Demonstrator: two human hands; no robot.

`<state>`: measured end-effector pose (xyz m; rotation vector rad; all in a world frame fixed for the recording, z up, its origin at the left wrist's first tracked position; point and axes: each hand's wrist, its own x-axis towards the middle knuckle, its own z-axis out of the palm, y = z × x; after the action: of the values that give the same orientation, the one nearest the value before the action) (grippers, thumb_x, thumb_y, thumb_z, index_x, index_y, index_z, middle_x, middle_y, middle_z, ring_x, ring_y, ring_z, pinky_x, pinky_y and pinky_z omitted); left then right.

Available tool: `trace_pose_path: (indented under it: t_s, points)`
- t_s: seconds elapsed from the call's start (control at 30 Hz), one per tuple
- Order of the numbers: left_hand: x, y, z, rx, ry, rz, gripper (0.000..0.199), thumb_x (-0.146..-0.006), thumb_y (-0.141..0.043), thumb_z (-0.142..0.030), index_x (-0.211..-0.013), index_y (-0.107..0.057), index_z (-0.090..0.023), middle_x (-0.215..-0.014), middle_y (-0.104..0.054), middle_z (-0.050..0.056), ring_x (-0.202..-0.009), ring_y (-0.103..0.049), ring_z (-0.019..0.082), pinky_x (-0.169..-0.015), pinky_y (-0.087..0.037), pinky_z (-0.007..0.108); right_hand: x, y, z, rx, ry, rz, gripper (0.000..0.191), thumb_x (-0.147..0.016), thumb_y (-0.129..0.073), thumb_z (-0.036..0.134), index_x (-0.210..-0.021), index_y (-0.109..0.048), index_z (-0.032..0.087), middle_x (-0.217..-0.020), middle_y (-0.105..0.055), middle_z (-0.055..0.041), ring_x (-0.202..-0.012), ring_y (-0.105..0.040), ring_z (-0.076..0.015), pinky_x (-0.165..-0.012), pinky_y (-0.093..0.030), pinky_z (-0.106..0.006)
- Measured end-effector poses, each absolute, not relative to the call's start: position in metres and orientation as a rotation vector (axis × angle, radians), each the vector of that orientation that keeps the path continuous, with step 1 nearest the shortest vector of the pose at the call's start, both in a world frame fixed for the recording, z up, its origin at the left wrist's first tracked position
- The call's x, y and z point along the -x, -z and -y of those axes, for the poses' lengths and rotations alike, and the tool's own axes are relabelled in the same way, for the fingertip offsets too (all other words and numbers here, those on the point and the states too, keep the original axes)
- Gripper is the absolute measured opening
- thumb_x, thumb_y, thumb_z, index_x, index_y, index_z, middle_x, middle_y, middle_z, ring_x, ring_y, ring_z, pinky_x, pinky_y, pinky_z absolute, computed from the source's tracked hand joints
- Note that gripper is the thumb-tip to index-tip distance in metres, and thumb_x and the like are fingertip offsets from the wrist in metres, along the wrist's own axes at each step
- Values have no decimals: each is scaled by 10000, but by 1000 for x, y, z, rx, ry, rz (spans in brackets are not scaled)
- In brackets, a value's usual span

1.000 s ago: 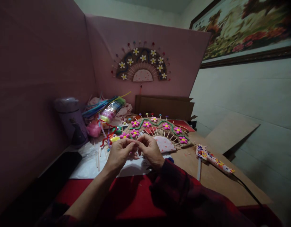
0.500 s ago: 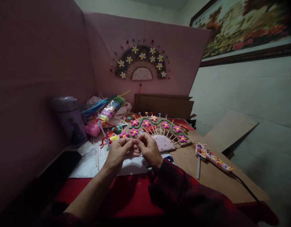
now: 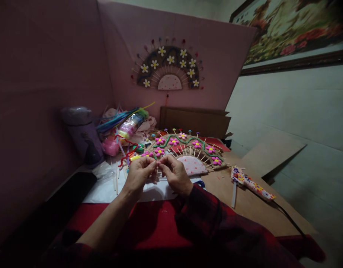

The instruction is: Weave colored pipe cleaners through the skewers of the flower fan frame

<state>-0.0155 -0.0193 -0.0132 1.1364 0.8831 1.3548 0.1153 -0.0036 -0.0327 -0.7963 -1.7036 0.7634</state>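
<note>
My left hand (image 3: 139,173) and my right hand (image 3: 175,173) meet over the white sheet (image 3: 157,194), fingertips pinched close together. A tiny pinkish bit seems to sit between them, too small to name. Just behind lies a fan-shaped craft piece (image 3: 185,140), wrapped in brown cord, with pink clay flowers, a green wavy strip and sticks tipped with coloured beads along its outer edge. Its dotted white half-round base (image 3: 192,165) is right beside my right hand. Part of the fan's left end is hidden by my hands.
A purple flask (image 3: 83,137) stands at left near packs of coloured clay (image 3: 128,128) and pipe cleaners. At right, a flower-patterned glue gun (image 3: 252,185) with a cord lies on the board. A similar fan (image 3: 170,69) hangs on the pink panel, with cardboard (image 3: 195,123) below.
The view has tilted slightly, so the background sits a little higher. My hands stay together, their fingertips shifting slightly; the left fingers are more curled.
</note>
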Motion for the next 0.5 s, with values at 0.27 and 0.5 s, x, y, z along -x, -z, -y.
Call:
trace_pose_path:
  t_s: [0.27, 0.5]
  points:
    - [22, 8, 17, -1007, -1057, -784, 305, -501, -766, -250, -547, -493, -124, -437, -505, -21, -333, -441, 71, -305, -372, 183, -114, 33, 7, 710, -963, 1663, 130, -793, -547, 281, -724, -491, 186, -644, -521, 18, -577, -475, -110, -542, -393, -235]
    - [14, 13, 20, -1161, -1504, -1077, 227, -649, -681, -324, -738, -600, -132, -581, -582, -6, -444, -525, 95, -373, -424, 195, -112, 30, 5, 767, -1103, 1397, 185, -759, -571, 331, -707, -481, 177, -568, -460, 53, -475, -430, -85, -457, -341, -216]
